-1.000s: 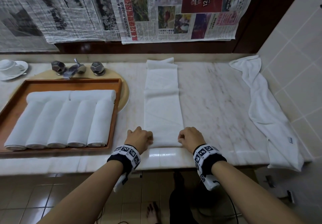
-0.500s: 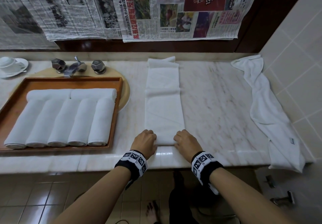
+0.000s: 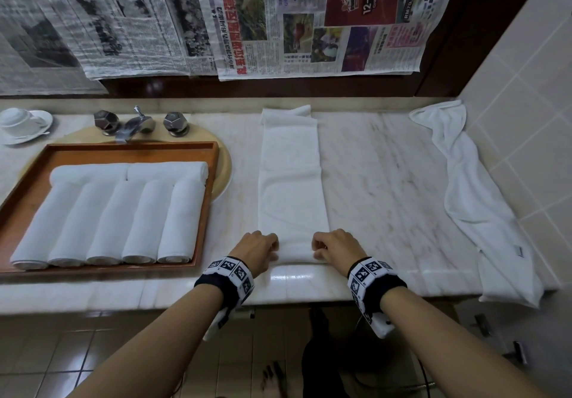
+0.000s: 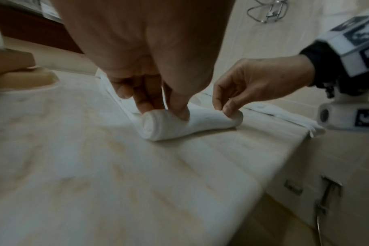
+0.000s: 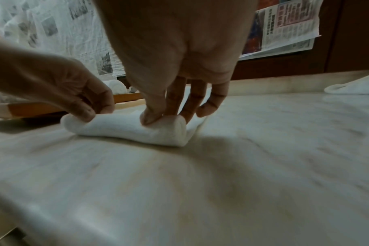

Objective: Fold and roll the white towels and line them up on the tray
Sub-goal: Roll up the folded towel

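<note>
A long folded white towel [image 3: 292,181] lies lengthwise on the marble counter [image 3: 387,187], and its near end is turned into a small roll [image 4: 179,126]. My left hand [image 3: 269,243] pinches the roll's left end with curled fingers and thumb [image 4: 156,106]. My right hand [image 3: 318,246] pinches the right end [image 5: 164,114]. To the left, the wooden tray [image 3: 210,181] holds several rolled white towels [image 3: 123,221] side by side, with two more laid across behind them. A loose unfolded towel [image 3: 470,196] lies along the right wall.
A tap with two knobs [image 3: 136,124] stands behind the tray, which rests over a sink rim [image 3: 224,168]. A cup and saucer [image 3: 21,122] sit at the far left. Newspaper [image 3: 278,17] covers the wall behind. The counter's front edge [image 3: 294,289] is just below my wrists.
My hands came closer together on the towel's near edge, then spread to its ends. The flat near edge is now curled into a small roll.
</note>
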